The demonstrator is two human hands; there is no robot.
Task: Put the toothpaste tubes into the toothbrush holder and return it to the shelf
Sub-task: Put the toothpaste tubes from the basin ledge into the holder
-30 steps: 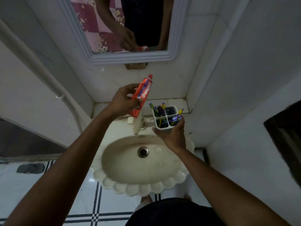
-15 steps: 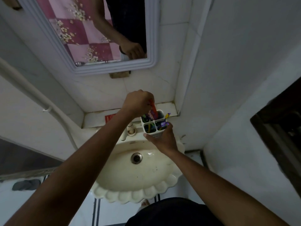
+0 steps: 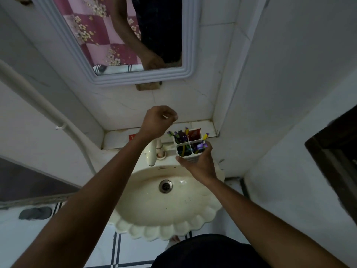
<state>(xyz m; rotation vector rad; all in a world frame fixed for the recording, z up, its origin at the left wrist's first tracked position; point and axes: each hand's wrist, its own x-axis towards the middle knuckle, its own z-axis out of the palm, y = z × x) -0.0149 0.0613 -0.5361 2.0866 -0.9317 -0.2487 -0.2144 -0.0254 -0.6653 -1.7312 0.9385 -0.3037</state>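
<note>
My right hand (image 3: 200, 166) grips a white four-compartment toothbrush holder (image 3: 188, 154) from below, above the sink's back edge. Several toothbrushes stand in three of its compartments. A red toothpaste tube (image 3: 194, 134) stands in the far right compartment. My left hand (image 3: 157, 120) hovers just left of and above the holder, fingers curled with nothing in them. A second red tube (image 3: 132, 136) lies on the tiled shelf (image 3: 116, 138), mostly hidden behind my left wrist.
A cream scalloped sink (image 3: 166, 206) with a drain lies below, its tap (image 3: 151, 153) just left of the holder. A framed mirror (image 3: 123, 35) hangs above the shelf. A wall corner closes in at the right. A pipe (image 3: 48, 113) runs down the left wall.
My left hand carried the red tube over to the holder, pushed it into the far right compartment, let go and lifted away to the left. The holder stayed in my right hand.
</note>
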